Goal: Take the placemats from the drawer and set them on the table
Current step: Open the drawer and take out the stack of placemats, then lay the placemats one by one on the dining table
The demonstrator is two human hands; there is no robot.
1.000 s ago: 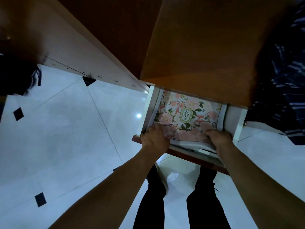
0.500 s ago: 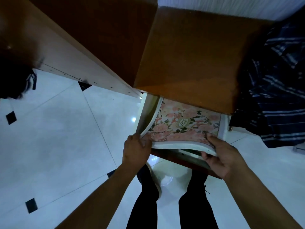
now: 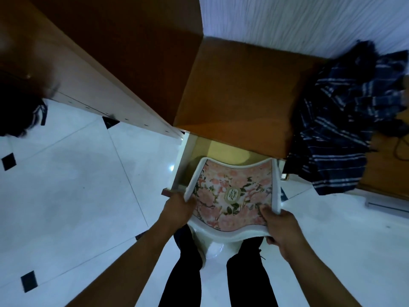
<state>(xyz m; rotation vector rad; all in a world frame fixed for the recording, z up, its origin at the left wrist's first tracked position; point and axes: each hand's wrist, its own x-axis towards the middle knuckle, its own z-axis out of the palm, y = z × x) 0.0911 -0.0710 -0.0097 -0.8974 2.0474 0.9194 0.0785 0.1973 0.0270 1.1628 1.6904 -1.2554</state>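
Pink floral placemats [image 3: 232,196] mid-removal over drawer [image 3: 179,173], edges gripped in curled fingers [image 3: 265,211], L hand [image 3: 179,209] & R hand [image 3: 281,227]. Next: to be carried flat to surface.

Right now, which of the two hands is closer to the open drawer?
The left hand, gripping the placemat right beside the drawer front; the right hand grips it nearer the body.

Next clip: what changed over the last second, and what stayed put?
The placemats, which lay flat in the drawer a second ago, have been lifted up and toward the person. They now sag between the left hand and right hand, which grip the near corners. The drawer stays open, and the plaid cloth has not moved.
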